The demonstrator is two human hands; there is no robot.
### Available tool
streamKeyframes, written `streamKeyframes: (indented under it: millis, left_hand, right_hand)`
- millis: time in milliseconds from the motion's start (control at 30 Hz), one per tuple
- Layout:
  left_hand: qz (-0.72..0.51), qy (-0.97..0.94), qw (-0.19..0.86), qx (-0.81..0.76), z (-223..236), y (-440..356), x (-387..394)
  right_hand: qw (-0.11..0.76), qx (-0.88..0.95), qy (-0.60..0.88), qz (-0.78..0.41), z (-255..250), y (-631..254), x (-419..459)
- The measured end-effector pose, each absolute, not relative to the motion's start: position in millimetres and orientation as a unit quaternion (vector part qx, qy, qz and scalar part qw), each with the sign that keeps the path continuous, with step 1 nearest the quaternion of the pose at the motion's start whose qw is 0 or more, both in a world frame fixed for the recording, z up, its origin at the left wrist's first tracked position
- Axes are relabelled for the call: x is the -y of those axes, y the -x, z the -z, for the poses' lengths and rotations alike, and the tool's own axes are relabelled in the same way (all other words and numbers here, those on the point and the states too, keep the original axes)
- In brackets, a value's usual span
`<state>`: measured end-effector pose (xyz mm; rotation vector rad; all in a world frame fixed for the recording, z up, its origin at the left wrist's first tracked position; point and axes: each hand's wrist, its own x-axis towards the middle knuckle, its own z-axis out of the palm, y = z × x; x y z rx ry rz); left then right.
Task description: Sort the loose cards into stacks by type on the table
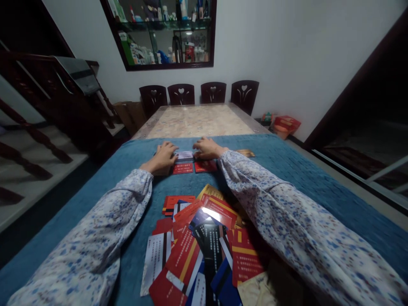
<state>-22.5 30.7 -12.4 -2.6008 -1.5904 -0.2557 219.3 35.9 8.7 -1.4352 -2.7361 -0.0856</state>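
Both my arms stretch forward in flowered sleeves over a blue cloth [302, 178]. My left hand [163, 158] and my right hand [207, 148] meet at a pale card [185, 155], fingers curled on its two ends. Just below it two red cards [182, 168] lie side by side on the cloth. A loose heap of cards [204, 246], red, black, blue and white, lies between my forearms close to me. A single brownish card [245, 152] rests to the right of my right hand.
The cloth covers the near part of a long table [197, 121] with a marbled top. Several dark chairs [181, 94] stand at its far end under a glass wall cabinet [165, 34]. A wooden stair rail [47, 97] runs on the left, a dark doorway on the right.
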Motion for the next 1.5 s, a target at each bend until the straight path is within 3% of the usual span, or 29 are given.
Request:
streamKeyframes:
  millis: [967, 1500]
  left_hand:
    - [0.103, 0.904, 0.073, 0.409, 8, -80, 57]
    - [0.125, 0.94, 0.061, 0.313, 14, -139, 99]
  right_hand:
    - [0.008, 0.863, 0.502, 0.056, -25, -292, 57]
    - [0.056, 0.861, 0.5, 0.069, -5, -364, 97]
